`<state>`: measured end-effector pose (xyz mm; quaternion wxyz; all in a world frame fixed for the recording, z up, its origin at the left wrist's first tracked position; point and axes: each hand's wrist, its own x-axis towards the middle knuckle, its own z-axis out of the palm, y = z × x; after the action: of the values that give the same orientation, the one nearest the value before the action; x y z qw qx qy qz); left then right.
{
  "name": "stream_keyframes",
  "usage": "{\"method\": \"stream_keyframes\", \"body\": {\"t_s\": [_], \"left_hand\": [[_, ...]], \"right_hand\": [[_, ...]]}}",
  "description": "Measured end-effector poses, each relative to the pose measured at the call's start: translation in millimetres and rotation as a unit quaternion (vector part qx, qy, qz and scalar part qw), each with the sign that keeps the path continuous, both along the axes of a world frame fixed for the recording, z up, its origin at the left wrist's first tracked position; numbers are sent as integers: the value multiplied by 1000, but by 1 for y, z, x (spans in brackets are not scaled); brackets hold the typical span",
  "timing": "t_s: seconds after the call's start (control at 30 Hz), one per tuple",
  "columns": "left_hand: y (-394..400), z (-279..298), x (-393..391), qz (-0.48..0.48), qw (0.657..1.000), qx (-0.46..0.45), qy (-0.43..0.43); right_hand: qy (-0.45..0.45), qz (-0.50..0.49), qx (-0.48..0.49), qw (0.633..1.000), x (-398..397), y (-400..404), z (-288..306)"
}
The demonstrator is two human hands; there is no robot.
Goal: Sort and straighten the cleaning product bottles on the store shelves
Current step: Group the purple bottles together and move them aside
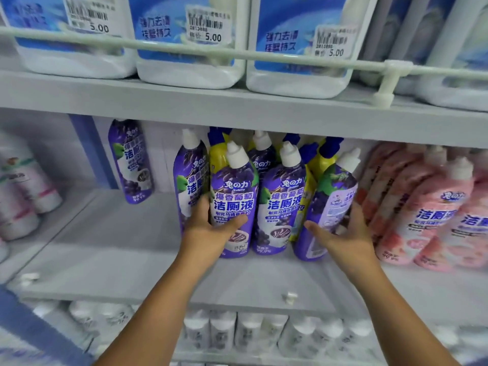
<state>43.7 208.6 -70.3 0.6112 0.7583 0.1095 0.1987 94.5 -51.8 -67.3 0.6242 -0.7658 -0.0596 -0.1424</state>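
Several purple toilet-cleaner bottles with white caps stand on the middle shelf (132,260). My left hand (208,231) grips the front left purple bottle (235,191), thumb across its label and fingers behind it. My right hand (340,233) holds the rightmost purple bottle (332,202), which leans to the right with its back label facing out. Between them stands another purple bottle (282,196), upright and facing front. Yellow bottles with blue caps (323,157) stand behind the purple ones. One more purple bottle (132,159) stands alone at the back left.
Pink bottles (427,207) crowd the shelf right of my right hand. White and pink bottles (23,191) sit at far left. Large white jugs with blue labels (184,35) fill the shelf above behind a rail. White bottles (250,331) line the shelf below.
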Motion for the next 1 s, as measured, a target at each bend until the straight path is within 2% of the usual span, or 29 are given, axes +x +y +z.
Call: {"method": "stream_keyframes", "body": {"t_s": [0.23,0.4,0.57,0.6,0.67,0.7,0.73,0.77,0.8,0.87,0.93,1.0], "left_hand": [[18,6,-38,114,993,-14,-20],[51,7,-58,217,975,7,-44],[59,10,-57,238,971,37,-18],[53,12,-60,264,961,68,-39],[33,17,-71,326,913,192,-150],[18,21,-76,319,894,234,-212],[4,27,-76,268,904,231,-241],[-4,33,-68,196,927,208,-240],[-10,42,-54,132,951,181,-214],[-15,52,-12,55,974,158,-154],[-17,60,27,0,981,162,-111],[-19,65,49,-41,977,199,-63]], "right_hand": [[-44,-41,-5,998,-5,-25,-2],[-58,-27,5,998,7,-45,-3],[-49,-33,-43,997,16,-38,3],[-43,-41,-37,998,13,-36,4],[-73,-97,-33,992,-7,-32,2],[-102,-138,-41,984,-23,-27,3],[-134,-164,-48,976,-39,-19,5],[-160,-161,-54,972,-50,-9,9],[-163,-131,-41,977,-52,2,15],[-98,-39,-4,994,-41,25,22],[-45,6,-5,999,-28,48,25],[-37,16,-18,999,-21,66,23]]}}
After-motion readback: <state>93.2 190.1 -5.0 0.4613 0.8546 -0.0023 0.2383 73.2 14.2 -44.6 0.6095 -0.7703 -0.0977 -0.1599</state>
